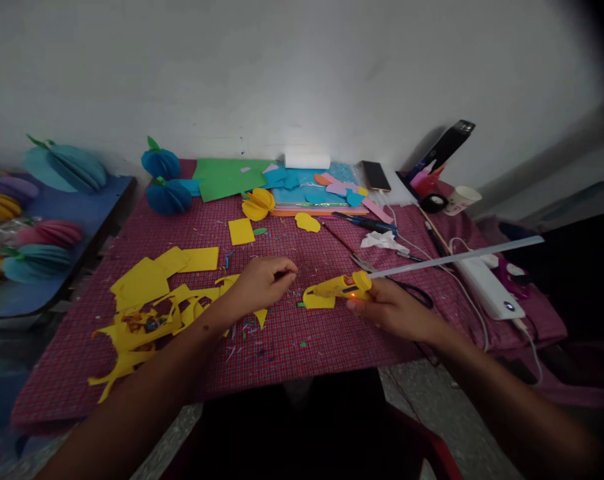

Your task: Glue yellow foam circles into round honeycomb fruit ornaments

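My right hand is wrapped round a yellow hot glue gun with a small orange light on its side. A long translucent glue stick juts from the gun's rear toward the upper right. The gun's nozzle end points left, just over a small yellow paper piece lying on the table; whether they touch I cannot tell. A bit of green paper shows at that piece's left end. To the left, my left hand hovers with curled fingers, nothing visible in them, near yellow paper offcuts.
Yellow sheets, a yellow paper pumpkin, and blue ones lie on the checked tablecloth. Green sheets, a phone, a cutter, a paper cup and a white power strip with cables surround the work area.
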Demonstrator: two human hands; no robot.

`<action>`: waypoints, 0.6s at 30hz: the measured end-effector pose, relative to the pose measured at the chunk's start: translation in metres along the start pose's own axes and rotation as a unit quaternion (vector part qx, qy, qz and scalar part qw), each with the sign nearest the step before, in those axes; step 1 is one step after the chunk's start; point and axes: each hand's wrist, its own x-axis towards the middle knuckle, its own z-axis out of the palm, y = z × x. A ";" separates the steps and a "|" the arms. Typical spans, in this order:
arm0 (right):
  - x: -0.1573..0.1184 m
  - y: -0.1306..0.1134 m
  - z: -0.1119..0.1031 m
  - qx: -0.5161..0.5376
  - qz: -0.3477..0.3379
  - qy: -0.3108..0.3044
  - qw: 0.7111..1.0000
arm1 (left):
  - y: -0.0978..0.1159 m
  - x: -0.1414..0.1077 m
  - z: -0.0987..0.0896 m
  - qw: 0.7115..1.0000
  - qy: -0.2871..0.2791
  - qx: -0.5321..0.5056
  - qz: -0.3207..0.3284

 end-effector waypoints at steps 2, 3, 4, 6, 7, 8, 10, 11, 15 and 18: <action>0.000 0.002 -0.001 -0.002 0.005 0.003 1.000 | 0.000 0.000 0.000 1.000 -0.001 -0.001 0.005; -0.001 0.003 -0.001 0.000 0.007 0.004 1.000 | -0.001 0.000 0.000 1.000 -0.002 -0.002 0.006; -0.001 0.004 -0.001 0.004 0.007 0.005 1.000 | -0.001 0.000 0.000 1.000 -0.002 -0.002 0.007; -0.001 0.004 -0.001 0.009 0.000 0.015 1.000 | -0.001 0.000 0.001 1.000 -0.003 -0.004 0.009; -0.002 0.004 -0.001 0.010 -0.006 0.019 1.000 | -0.001 0.000 0.001 1.000 -0.003 -0.005 0.007; -0.002 0.004 -0.002 0.009 -0.012 0.022 1.000 | 0.000 0.000 0.001 1.000 -0.003 -0.006 0.006; -0.002 0.005 -0.002 0.004 -0.023 0.026 0.999 | -0.001 0.000 0.001 1.000 -0.003 -0.007 0.003; -0.002 0.005 -0.002 0.003 -0.025 0.025 0.999 | -0.001 0.000 0.001 1.000 -0.005 -0.006 0.001; -0.003 0.004 -0.005 0.009 -0.028 0.024 0.999 | -0.002 0.000 0.001 1.000 -0.013 -0.005 -0.003; -0.005 0.005 -0.008 0.009 -0.034 0.018 0.999 | -0.001 0.000 0.000 1.000 -0.012 -0.006 0.001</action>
